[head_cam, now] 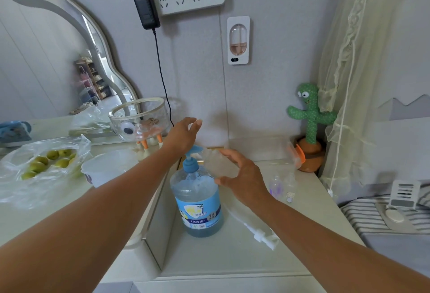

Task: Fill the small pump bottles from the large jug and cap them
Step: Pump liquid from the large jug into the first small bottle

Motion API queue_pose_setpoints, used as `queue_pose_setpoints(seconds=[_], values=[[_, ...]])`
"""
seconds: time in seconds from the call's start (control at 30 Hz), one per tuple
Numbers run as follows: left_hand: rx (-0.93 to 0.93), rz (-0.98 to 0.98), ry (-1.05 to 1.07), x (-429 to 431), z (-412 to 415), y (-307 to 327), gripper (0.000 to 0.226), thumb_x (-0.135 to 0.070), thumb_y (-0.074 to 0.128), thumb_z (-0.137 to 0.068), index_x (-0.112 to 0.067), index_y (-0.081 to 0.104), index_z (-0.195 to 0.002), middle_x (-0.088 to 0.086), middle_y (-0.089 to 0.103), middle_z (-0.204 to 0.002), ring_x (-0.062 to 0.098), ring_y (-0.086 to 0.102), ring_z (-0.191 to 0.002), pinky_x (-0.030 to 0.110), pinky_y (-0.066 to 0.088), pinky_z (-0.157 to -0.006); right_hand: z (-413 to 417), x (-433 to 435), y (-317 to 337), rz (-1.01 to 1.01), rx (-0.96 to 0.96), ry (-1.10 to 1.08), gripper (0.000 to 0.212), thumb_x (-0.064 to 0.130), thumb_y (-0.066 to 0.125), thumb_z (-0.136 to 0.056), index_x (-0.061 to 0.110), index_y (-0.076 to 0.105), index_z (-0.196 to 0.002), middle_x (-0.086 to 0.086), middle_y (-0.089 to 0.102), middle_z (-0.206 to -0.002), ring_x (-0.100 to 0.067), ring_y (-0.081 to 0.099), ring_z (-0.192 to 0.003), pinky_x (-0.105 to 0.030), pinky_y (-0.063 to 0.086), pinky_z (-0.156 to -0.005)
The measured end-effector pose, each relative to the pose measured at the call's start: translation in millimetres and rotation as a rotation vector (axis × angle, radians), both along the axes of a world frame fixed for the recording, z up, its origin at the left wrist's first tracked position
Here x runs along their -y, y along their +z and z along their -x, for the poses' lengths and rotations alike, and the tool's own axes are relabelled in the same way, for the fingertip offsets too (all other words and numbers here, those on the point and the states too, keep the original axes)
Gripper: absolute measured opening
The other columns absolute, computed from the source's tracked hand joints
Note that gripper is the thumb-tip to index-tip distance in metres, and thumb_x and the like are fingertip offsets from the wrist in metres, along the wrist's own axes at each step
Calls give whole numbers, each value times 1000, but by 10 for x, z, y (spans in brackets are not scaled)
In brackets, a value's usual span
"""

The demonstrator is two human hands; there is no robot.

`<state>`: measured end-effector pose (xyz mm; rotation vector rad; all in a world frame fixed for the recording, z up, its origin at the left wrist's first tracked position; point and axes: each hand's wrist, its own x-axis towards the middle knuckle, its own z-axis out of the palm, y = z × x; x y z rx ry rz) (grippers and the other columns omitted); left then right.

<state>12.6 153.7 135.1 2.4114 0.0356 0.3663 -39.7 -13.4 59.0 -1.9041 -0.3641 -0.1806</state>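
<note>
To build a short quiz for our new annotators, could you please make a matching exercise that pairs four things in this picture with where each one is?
Things:
1. large jug
2. clear small bottle
3. white pump cap
4. bag of green fruit

Places:
A. lying on the counter, right of the jug's base
B. on the table at far left
C. held in the right hand, beside the blue pump
D. standing upright on the counter, in the middle

Pairs: 1-D, 2-C, 3-A, 4-B
</note>
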Motion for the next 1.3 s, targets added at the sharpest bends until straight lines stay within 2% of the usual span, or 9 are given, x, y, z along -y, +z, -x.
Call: queue_pose_setpoints(seconds=[0.13, 0.33, 0.53, 0.67, 0.8, 0.9, 1.03, 1.17, 1.3], values=[[-18, 19, -6, -30, 35, -53, 53, -43, 37, -100, -9, 45, -140, 12, 50, -140, 27, 47, -128, 34, 34, -102, -11, -14, -34, -54, -8, 19, 59, 12, 80, -69, 45, 49, -107, 29, 54, -101, -1, 50, -106, -4, 34, -77], [-37, 45, 7, -29, 57, -74, 54, -44, 37, -100, -7, 45, -139, 13, 50, -139, 28, 48, -127, 36, 36, -102, 10, 23, -99, -260, -180, 113, 58, 13, 79, -73, 34, 55, -121, 6, 60, -123, -15, 54, -118, -32, 46, -97], [-42, 51, 24, -66, 24, -122, 56, -47, 38, -99, -8, 46, -138, 12, 52, -138, 28, 49, -124, 38, 37, -102, 87, 154, 118, -535, -307, 341, 57, 19, 75, -78, 28, 51, -129, 3, 64, -124, -18, 60, -115, -46, 51, -93], [-40, 46, 26, -44, 29, -128, 57, -48, 37, -98, -8, 46, -139, 13, 51, -139, 28, 49, -125, 39, 37, -102, 133, 216, 254, -764, -438, 539, 50, 17, 62, -86, 23, 47, -133, -2, 59, -132, -26, 59, -119, -65, 44, -93], [-41, 30, 31, -38, 36, -123, 58, -49, 37, -98, -7, 47, -137, 14, 53, -137, 29, 51, -123, 38, 38, -100, 154, 264, 301, -836, -471, 702, 47, 15, 52, -93, 25, 44, -138, -5, 53, -140, -30, 54, -125, -72, 37, -95], [-40, 21, 33, -41, 32, -122, 58, -50, 37, -98, -7, 48, -136, 15, 53, -136, 29, 51, -123, 36, 38, -99, 171, 284, 303, -830, -476, 766, 48, 14, 50, -94, 25, 42, -140, -6, 51, -141, -30, 52, -127, -72, 36, -96], [-42, 19, 40, -48, 33, -130, 60, -51, 38, -97, -7, 48, -137, 14, 54, -136, 28, 51, -123, 37, 38, -100, 173, 288, 303, -737, -421, 640, 52, 14, 59, -88, 25, 44, -137, -6, 57, -134, -26, 58, -120, -66, 44, -93], [-42, 14, 39, -44, 35, -125, 61, -51, 38, -97, -7, 48, -137, 15, 54, -135, 28, 51, -123, 38, 38, -100, 160, 279, 262, -538, -271, 379, 53, 10, 73, -80, 26, 53, -126, -4, 65, -121, -23, 63, -112, -47, 53, -89], [-48, 21, 33, -23, 49, -103, 61, -51, 39, -97, -6, 46, -138, 15, 54, -135, 29, 51, -123, 39, 38, -101, 81, 237, 123, -171, -78, 53, 57, 9, 80, -72, 26, 56, -121, 7, 64, -116, -12, 58, -111, -26, 48, -91]])
